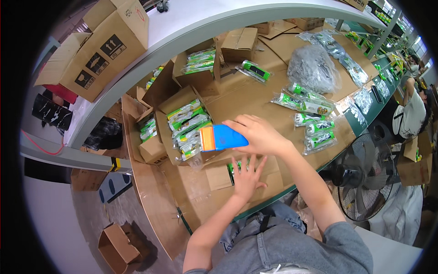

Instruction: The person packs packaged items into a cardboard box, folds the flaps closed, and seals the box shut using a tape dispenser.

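My right hand [261, 134] grips a blue and orange tool [224, 138] that looks like a tape dispenser, raised over the near side of the table. Its orange end points left, toward an open carton [165, 132] filled with green-and-white clear-wrapped packs [188, 119]. Below it, my left hand [246, 179] is open, with fingers spread over a small cardboard box [219, 177]. Something green and black shows between the box's flaps; the hand hides part of it. Whether the left palm touches the box I cannot tell.
Several wrapped green packs [315, 131] lie to the right, beside a heap of clear plastic bags [314, 68]. More cartons [240, 44] stand at the back. A black fan [360, 176] stands by the table's right edge. A shelf [191, 26] arches overhead; other people sit far right.
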